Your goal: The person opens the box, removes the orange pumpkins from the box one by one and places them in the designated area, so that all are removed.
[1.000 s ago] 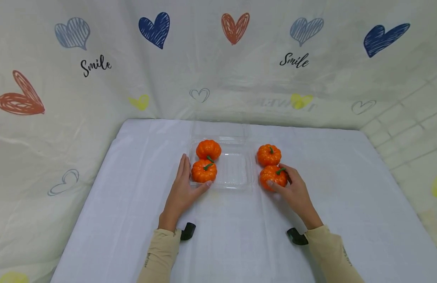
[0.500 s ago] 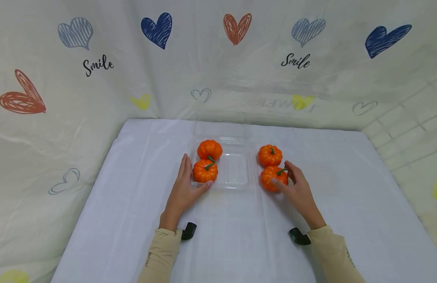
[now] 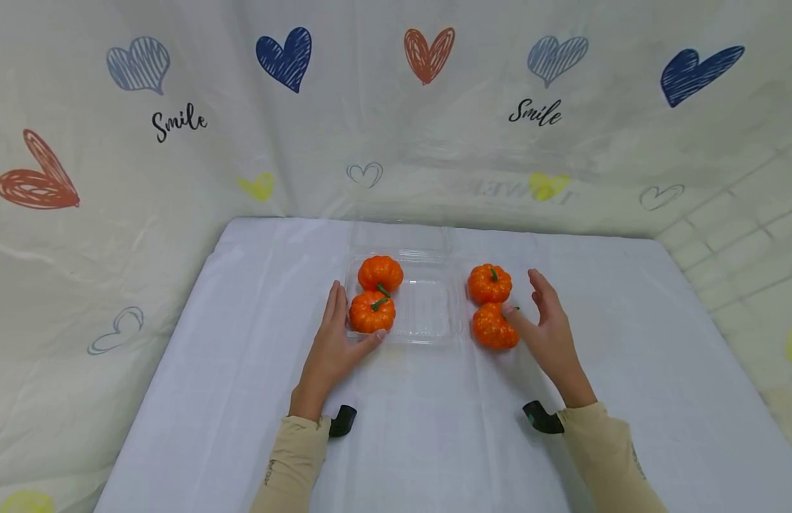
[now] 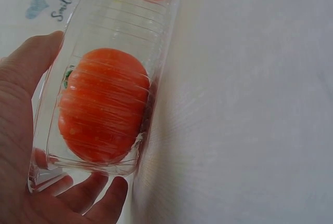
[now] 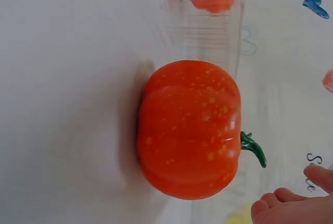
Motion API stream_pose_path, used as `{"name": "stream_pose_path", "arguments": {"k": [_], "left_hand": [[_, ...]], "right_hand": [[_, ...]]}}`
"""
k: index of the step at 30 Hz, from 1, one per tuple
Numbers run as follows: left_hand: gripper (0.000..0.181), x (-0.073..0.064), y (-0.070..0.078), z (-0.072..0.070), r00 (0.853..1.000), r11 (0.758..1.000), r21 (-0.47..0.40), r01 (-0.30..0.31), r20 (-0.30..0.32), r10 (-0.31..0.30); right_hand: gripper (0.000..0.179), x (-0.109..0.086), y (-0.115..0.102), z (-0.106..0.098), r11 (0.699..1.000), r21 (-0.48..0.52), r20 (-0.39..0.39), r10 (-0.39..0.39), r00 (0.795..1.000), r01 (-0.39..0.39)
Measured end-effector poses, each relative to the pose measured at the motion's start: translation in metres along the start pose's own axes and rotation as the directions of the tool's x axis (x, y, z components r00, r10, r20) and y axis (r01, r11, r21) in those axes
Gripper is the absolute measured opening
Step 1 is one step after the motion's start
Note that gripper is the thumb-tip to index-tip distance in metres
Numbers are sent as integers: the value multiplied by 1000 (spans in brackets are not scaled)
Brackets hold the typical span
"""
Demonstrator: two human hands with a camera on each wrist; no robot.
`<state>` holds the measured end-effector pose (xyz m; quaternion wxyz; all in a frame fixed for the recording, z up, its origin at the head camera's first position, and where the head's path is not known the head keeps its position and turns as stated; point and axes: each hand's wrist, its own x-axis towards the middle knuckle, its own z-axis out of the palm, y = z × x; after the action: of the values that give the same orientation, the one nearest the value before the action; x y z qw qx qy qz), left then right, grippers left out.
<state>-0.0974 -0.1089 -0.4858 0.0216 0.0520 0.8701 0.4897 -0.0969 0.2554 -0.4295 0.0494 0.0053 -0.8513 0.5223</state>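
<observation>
My left hand (image 3: 331, 353) cups the near left corner of a clear plastic container (image 3: 428, 313), fingers along its left wall and thumb on the front rim. Inside its left half sit two orange toy pumpkins with green stems, a far pumpkin (image 3: 379, 273) and a near pumpkin (image 3: 370, 317); the near one shows through the container wall in the left wrist view. Right of the container stand a far right pumpkin (image 3: 488, 283) and a near right pumpkin (image 3: 494, 331). My right hand (image 3: 549, 342) hovers over the latter with spread fingers, above its stem (image 5: 252, 147) in the right wrist view.
The container's clear lid (image 3: 398, 235) is folded back behind it. A white cloth (image 3: 408, 427) covers the table, whose far edge meets a hanging sheet (image 3: 344, 128) printed with hearts. A black wrist camera (image 3: 542, 418) juts inward from the right sleeve.
My right hand has let go of the near right pumpkin and risen up and forward, fingers spreading. The left hand, the container and all the pumpkins have stayed in place.
</observation>
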Motion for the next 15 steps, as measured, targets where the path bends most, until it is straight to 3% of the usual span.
{"name": "stream_pose_path", "arguments": {"k": [7,15], "left_hand": [[121,-1,0,0,1000,1000,6,-7,-4,7],[122,-1,1,1,1000,1000,1,-26,-16,26]], "right_hand": [[82,7,-16,10,996,69,-7,-59,998,59],[83,13,-32,30,986,164,32,-45,998,39]]}}
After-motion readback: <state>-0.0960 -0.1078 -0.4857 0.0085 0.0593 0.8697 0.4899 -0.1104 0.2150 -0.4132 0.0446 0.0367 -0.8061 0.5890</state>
